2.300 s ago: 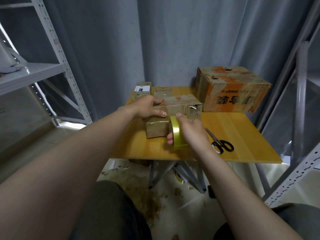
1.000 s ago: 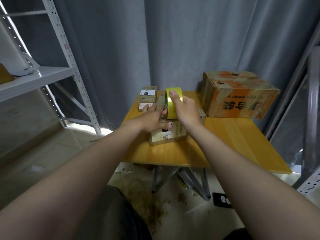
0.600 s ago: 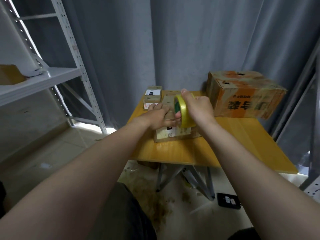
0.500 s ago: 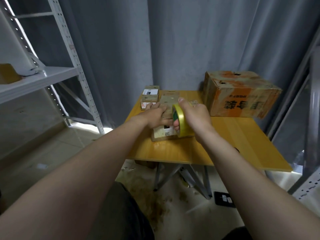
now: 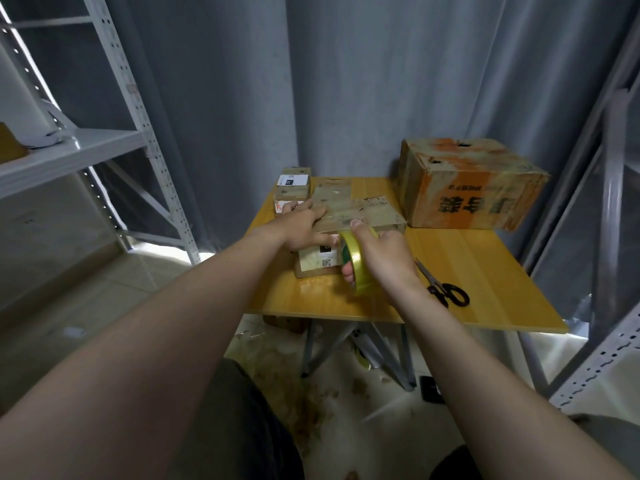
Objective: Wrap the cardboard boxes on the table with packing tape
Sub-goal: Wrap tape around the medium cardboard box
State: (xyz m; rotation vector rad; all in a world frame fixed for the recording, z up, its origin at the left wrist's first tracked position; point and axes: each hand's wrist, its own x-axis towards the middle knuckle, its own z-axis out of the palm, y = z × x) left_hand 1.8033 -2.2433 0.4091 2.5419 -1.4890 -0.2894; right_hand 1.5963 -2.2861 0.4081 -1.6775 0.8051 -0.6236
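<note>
Two hands share the job: the left hand (image 5: 304, 226) lies flat, fingers straight, on the box (image 5: 367, 216) near the table (image 5: 485, 268) front, likely pinning it, while the right hand (image 5: 388, 265) grasps the tape roll (image 5: 358, 271) at the box's front face, probably pulling tape taut.

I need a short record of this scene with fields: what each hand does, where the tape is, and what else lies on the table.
left hand: flat on top of the brown box, fingers straight
right hand: grips the yellow tape roll at the box's near face
scissors: on the table, right of the right hand, untouched
large box: far right corner of the table, orange print
small boxes: far left, behind the left hand
</note>
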